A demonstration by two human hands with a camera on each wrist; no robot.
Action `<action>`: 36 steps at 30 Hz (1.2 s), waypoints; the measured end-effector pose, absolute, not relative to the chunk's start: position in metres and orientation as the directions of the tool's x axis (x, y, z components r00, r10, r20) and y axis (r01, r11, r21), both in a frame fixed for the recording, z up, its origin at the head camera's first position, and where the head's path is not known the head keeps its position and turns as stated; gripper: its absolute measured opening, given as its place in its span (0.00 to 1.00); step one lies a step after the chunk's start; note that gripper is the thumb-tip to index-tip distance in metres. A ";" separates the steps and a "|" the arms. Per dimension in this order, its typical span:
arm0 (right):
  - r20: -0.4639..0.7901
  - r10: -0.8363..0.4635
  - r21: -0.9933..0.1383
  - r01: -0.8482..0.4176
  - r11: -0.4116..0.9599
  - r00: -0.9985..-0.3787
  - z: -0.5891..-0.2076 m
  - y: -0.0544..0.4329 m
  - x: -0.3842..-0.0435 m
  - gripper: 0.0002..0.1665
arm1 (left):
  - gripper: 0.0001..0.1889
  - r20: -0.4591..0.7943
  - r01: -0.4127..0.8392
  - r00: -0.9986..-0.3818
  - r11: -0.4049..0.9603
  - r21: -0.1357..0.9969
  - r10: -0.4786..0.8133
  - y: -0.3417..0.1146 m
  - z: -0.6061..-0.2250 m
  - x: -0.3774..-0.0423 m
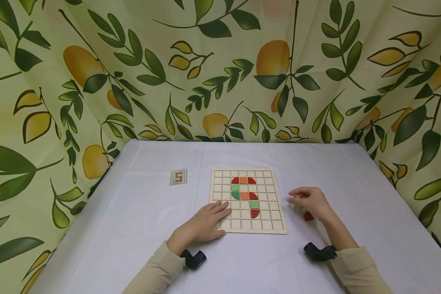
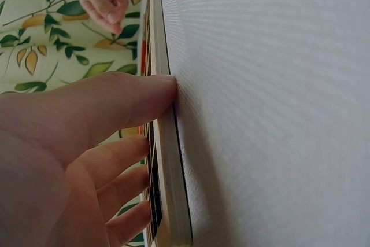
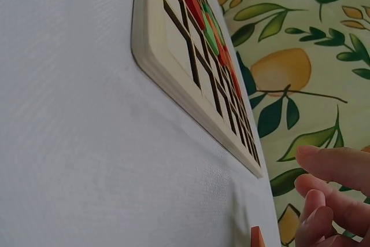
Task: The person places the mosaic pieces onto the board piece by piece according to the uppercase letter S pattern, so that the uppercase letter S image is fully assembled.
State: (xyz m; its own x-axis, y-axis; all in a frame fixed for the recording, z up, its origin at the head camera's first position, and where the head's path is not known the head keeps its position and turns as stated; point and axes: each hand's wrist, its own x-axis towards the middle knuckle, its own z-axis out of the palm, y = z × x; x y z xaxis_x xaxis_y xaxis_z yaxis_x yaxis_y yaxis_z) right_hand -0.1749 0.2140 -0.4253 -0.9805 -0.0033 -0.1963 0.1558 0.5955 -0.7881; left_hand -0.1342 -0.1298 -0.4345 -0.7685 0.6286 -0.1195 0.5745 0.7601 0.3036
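Observation:
A square wooden grid board lies on the table, with red, orange and green tiles set in its cells along a curving S-like line. My left hand rests on its near left corner, fingers spread over the cells and thumb at the front edge. To the right of the board hovers my right hand, fingers loosely bent. In the right wrist view a gap shows between thumb and forefinger, with nothing visible in it. Below that hand lie a red rounded tile and an orange tile.
A small pattern card with a coloured S on a grid lies left of the board. White cloth covers the table. A leaf-and-fruit patterned curtain hangs behind and at both sides. Each wrist wears a black device.

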 end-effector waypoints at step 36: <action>-0.281 0.169 -0.705 0.323 0.632 -0.945 -0.438 0.240 -0.184 0.28 | 0.32 -0.130 0.568 -0.771 0.765 0.302 0.624 -0.129 -0.432 -0.133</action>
State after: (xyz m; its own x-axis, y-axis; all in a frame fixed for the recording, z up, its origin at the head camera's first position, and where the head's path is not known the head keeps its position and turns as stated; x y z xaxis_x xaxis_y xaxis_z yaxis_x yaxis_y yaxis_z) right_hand -0.1838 0.2402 -0.4376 -0.9447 0.1688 -0.2811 0.3226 0.6320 -0.7046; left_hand -0.1332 -0.1288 -0.4318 -0.7705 0.6239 -0.1304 0.5685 0.7652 0.3023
